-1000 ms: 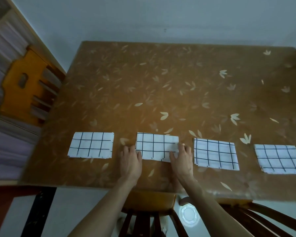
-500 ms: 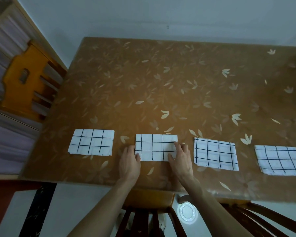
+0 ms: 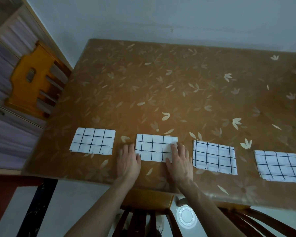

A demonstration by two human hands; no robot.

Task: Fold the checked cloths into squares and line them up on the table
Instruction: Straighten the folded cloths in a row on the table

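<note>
Several folded white cloths with black checks lie in a row near the front edge of the brown leaf-patterned table (image 3: 161, 82). The second cloth from the left (image 3: 154, 147) lies between my hands. My left hand (image 3: 129, 161) lies flat at its left edge, fingers straight. My right hand (image 3: 179, 161) rests with straight fingers on its right end. The leftmost cloth (image 3: 92, 140) lies apart to the left. A third cloth (image 3: 214, 157) and the rightmost cloth (image 3: 280, 166) lie to the right.
An orange wooden chair (image 3: 34, 77) stands at the table's left side. A dark wooden chair back (image 3: 147, 218) sits below the front edge between my arms. A white round object (image 3: 185, 215) lies on the floor. A pale wall runs behind the table.
Both hands slid the second cloth a little away from me and squared it. The other cloths stayed put.
</note>
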